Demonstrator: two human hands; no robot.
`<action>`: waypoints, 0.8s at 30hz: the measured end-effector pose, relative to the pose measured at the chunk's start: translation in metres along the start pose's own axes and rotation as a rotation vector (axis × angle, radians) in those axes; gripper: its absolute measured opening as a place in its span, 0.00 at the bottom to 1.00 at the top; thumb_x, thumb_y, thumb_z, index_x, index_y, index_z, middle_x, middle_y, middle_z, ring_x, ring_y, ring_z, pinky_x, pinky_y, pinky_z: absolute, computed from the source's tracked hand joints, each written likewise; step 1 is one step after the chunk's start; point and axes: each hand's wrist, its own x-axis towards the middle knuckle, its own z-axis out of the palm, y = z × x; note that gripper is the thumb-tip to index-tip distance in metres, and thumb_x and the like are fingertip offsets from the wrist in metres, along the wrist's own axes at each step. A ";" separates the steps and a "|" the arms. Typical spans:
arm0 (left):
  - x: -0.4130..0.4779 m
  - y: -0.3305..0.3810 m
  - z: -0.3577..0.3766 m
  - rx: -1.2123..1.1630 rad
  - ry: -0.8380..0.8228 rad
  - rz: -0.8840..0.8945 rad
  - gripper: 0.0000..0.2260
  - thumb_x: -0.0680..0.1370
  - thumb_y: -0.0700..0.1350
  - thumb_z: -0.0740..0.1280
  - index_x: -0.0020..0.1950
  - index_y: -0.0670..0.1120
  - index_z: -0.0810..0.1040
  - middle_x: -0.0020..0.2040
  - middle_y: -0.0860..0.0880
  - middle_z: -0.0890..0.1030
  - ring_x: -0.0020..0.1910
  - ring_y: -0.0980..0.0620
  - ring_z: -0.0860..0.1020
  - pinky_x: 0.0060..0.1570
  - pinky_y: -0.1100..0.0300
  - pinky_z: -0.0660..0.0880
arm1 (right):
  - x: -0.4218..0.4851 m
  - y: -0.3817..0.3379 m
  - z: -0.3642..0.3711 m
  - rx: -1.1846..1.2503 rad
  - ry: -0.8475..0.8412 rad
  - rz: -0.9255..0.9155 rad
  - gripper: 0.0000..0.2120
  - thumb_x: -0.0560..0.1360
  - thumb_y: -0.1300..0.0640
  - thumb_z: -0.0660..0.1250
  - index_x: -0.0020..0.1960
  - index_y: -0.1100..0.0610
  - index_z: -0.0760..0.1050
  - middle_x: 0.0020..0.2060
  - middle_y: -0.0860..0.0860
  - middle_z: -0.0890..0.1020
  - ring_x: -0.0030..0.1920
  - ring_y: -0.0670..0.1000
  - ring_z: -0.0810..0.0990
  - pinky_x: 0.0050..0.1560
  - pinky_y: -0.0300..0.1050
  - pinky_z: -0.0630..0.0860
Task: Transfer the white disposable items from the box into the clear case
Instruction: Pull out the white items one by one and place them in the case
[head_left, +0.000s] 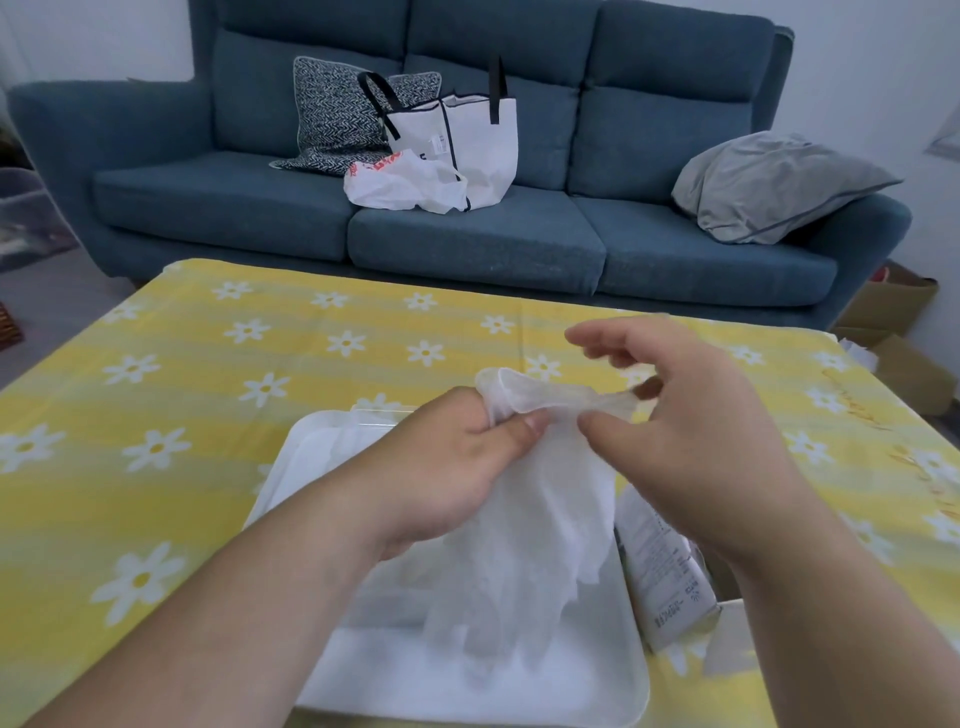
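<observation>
A bunch of thin white disposable gloves (540, 530) hangs above the clear case (332, 660), which lies open on the yellow flowered table near me. My left hand (447, 467) pinches the bunch at its top. My right hand (691, 431) pulls one translucent glove cuff sideways to the right between thumb and fingers. The white box (665, 571) with printed text lies just right of the case, partly hidden under my right wrist. White layers lie inside the case at its far left.
The table (208, 395) carries a yellow cloth with white daisies. Behind it stands a blue sofa (467, 234) holding a white tote bag (467, 140), a plastic bag, a patterned cushion and a grey pillow (779, 187). Cardboard boxes (893, 332) sit on the floor at right.
</observation>
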 end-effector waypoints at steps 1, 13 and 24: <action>-0.001 0.002 -0.002 0.038 -0.014 0.024 0.13 0.84 0.51 0.61 0.59 0.50 0.83 0.53 0.49 0.87 0.55 0.48 0.84 0.62 0.42 0.76 | 0.000 -0.002 -0.001 -0.014 -0.065 -0.040 0.28 0.68 0.59 0.71 0.66 0.41 0.75 0.58 0.35 0.78 0.61 0.33 0.72 0.58 0.26 0.67; -0.006 -0.001 -0.018 0.035 -0.055 0.166 0.17 0.74 0.42 0.72 0.62 0.47 0.82 0.56 0.46 0.86 0.58 0.45 0.83 0.61 0.40 0.77 | 0.004 -0.019 0.000 0.154 -0.116 0.021 0.06 0.69 0.57 0.74 0.37 0.55 0.78 0.29 0.50 0.80 0.29 0.45 0.74 0.30 0.41 0.71; -0.016 -0.036 -0.058 -0.321 0.001 -0.168 0.08 0.67 0.39 0.71 0.44 0.41 0.87 0.43 0.44 0.87 0.39 0.49 0.85 0.40 0.59 0.82 | 0.011 -0.033 -0.006 0.885 0.034 0.377 0.10 0.76 0.68 0.63 0.37 0.58 0.73 0.26 0.52 0.77 0.24 0.48 0.74 0.25 0.39 0.72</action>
